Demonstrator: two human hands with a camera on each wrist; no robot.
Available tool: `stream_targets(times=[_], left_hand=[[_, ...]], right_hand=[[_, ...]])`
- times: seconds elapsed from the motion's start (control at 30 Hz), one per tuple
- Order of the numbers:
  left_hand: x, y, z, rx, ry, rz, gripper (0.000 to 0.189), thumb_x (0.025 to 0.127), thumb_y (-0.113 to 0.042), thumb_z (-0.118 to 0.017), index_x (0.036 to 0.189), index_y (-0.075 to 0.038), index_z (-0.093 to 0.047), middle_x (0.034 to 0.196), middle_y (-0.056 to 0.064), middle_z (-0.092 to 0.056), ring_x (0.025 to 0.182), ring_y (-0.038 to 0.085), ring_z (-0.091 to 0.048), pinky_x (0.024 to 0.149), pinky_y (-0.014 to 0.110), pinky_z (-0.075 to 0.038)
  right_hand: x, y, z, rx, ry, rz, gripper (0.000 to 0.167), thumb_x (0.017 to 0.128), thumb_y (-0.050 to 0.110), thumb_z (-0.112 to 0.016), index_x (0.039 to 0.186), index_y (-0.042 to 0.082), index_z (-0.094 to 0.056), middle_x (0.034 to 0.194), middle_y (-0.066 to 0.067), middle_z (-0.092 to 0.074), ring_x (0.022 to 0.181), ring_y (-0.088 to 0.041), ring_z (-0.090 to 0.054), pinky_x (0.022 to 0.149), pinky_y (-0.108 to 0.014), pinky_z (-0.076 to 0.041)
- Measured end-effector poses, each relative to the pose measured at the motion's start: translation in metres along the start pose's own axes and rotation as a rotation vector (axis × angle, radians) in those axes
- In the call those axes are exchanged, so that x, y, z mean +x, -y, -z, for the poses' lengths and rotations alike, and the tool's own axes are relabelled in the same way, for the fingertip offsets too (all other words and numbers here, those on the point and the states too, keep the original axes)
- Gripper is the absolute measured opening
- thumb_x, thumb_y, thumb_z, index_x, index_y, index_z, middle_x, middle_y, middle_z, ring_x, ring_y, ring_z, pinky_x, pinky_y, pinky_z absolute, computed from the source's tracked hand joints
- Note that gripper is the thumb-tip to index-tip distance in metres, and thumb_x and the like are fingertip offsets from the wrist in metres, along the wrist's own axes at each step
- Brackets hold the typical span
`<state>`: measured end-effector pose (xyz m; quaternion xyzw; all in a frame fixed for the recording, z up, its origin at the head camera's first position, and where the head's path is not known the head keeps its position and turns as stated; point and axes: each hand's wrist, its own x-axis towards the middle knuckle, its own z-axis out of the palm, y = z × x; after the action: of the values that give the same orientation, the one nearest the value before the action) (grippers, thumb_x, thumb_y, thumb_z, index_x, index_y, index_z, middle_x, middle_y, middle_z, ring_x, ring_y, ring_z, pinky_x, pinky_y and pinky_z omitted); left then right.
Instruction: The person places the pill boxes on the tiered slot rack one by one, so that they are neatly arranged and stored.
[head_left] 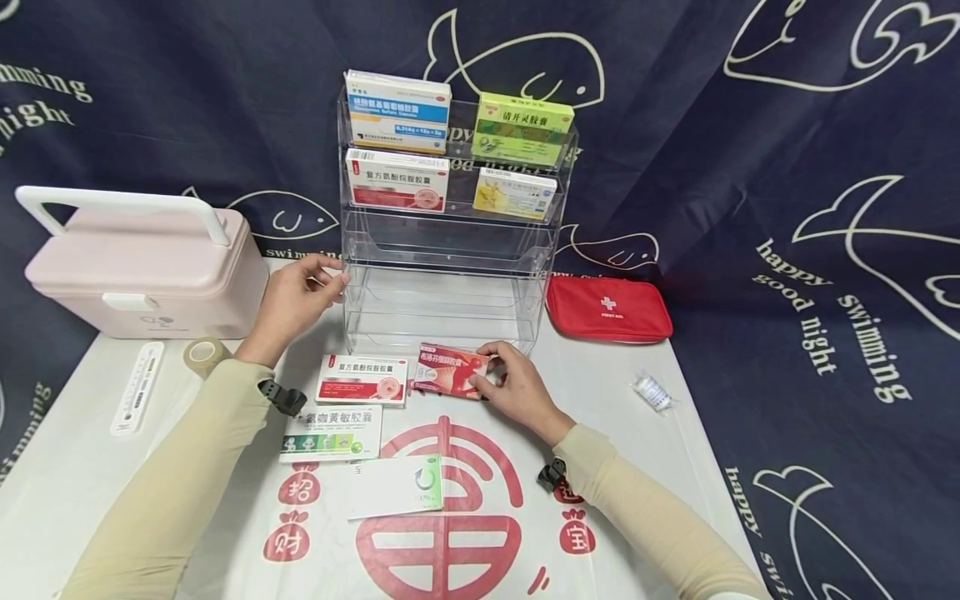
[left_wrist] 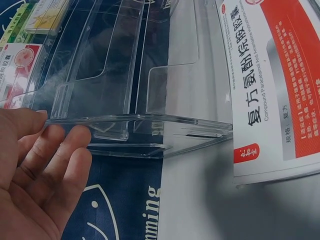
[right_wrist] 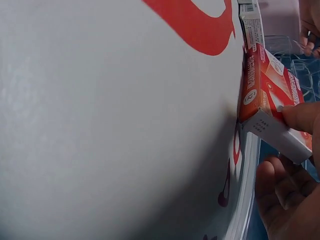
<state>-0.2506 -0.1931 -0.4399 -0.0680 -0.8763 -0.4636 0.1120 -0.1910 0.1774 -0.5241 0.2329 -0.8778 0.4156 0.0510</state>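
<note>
My right hand (head_left: 517, 392) pinches the right end of a red medicine box (head_left: 444, 371), thumb on its front, at the foot of a clear tiered display rack (head_left: 442, 304). In the right wrist view the box (right_wrist: 272, 85) leans at a tilt, its white end flap facing the camera. My left hand (head_left: 296, 300) holds the left side edge of the rack between thumb and fingers, as the left wrist view shows. Left of the red box lies a white-and-red medicine box (head_left: 362, 381). In front of it are a white-and-green box (head_left: 330, 433) and a mostly white box (head_left: 393, 486).
Several medicine boxes, among them a green one (head_left: 522, 129), stand in the rack's upper tiers. A pink case (head_left: 150, 275), a tape roll (head_left: 204, 355) and a white strip (head_left: 138, 387) are at left. On the right lie a red first-aid pouch (head_left: 609, 310) and a small wrapped roll (head_left: 651, 392).
</note>
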Motion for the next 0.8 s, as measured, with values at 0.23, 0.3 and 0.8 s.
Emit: stream_targets(times=[0.23,0.3,0.8], left_hand=[[-0.002,-0.001,0.001,-0.001,0.005,0.007,0.028,0.099,-0.025,-0.070,0.115,-0.003,-0.069,0.088,0.012,-0.072,0.066,0.002,-0.063,0.059,0.017,-0.048],[-0.002,0.000,0.001,-0.002,0.008,0.009,0.028,0.099,-0.025,-0.070,0.116,-0.003,-0.069,0.089,0.012,-0.072,0.067,0.003,-0.063,0.060,0.017,-0.049],[-0.002,0.000,0.002,-0.013,0.017,0.026,0.029,0.098,-0.028,-0.070,0.116,-0.004,-0.069,0.089,0.010,-0.069,0.068,0.004,-0.065,0.059,0.017,-0.050]], right_hand=[[-0.001,0.003,-0.003,0.067,0.002,0.019,0.037,0.087,0.006,-0.080,0.118,0.011,-0.061,0.107,-0.001,-0.063,0.083,-0.022,-0.063,0.066,-0.032,-0.054],[-0.002,0.002,-0.004,0.068,0.004,0.047,0.036,0.088,0.006,-0.079,0.118,0.012,-0.062,0.107,0.000,-0.062,0.081,-0.019,-0.061,0.065,-0.032,-0.053],[0.017,0.025,0.012,0.200,-0.084,0.145,0.029,0.086,-0.006,-0.078,0.112,0.000,-0.065,0.108,-0.014,-0.068,0.089,-0.024,-0.064,0.066,-0.043,-0.056]])
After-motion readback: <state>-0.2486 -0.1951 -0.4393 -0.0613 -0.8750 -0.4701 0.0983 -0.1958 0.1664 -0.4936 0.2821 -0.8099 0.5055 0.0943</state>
